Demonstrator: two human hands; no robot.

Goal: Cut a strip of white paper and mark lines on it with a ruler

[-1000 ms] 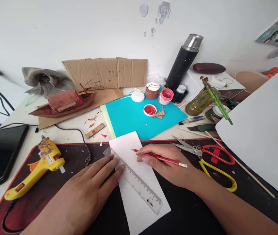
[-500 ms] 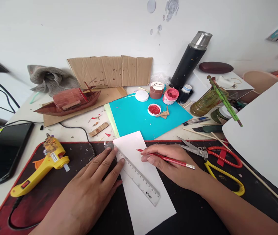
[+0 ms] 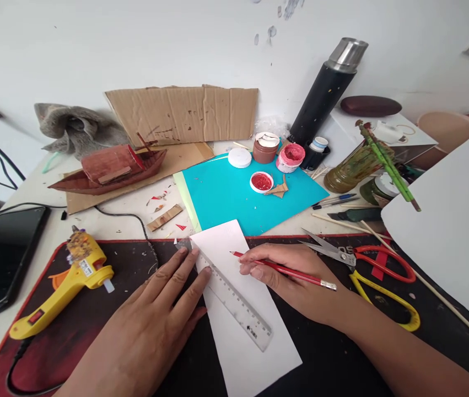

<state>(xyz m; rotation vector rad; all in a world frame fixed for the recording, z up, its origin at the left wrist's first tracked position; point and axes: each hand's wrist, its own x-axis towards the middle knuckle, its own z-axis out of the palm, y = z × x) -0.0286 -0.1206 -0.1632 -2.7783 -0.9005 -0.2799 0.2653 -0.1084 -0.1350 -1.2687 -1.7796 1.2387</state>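
Note:
A white sheet of paper [image 3: 254, 364] lies on the dark mat, with a clear plastic ruler [image 3: 238, 310] set diagonally across it. My left hand [image 3: 162, 309] rests flat with its fingers stretched out, the fingertips pressing on the ruler's upper left end. Over the sheet's right edge, my right hand [image 3: 292, 275] pinches a red pencil [image 3: 296, 272]. The pencil's tip points left above the paper, to the right of the ruler and apart from it; whether it touches the sheet I cannot tell.
Scissors [image 3: 345, 256] with red and yellow handles lie right of my right hand. A yellow glue gun [image 3: 64, 281] sits at left. Behind are a red model boat [image 3: 110, 171], a turquoise sheet [image 3: 221, 193], a paint jar [image 3: 290, 159] and a black flask [image 3: 321, 99].
The camera view has shifted slightly. Both hands, the ruler and the pencil keep nearly the same places on the paper.

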